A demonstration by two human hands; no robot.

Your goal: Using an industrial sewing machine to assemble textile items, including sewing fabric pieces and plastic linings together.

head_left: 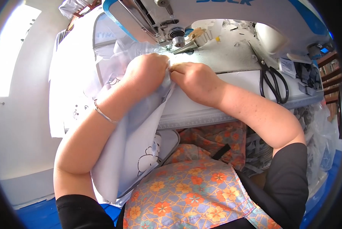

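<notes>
My left hand (145,73) is closed on the edge of a white fabric piece (119,168) printed with black cartoon figures. Close against it, my right hand (197,79) pinches the same edge, its thumb and forefinger together. Both hands are just in front of the needle area of a sewing machine (178,38), and they hide the exact spot they grip. Sheer, see-through material (121,57) bunches beside my left hand. From there the fabric hangs over the table's front edge towards my lap.
Black-handled scissors (274,82) lie right of my right hand on the machine table (220,86). Dark strap pieces and a white packet (287,68) sit at the far right. Clear plastic (320,129) hangs below them. A flowered apron (186,194) covers my lap.
</notes>
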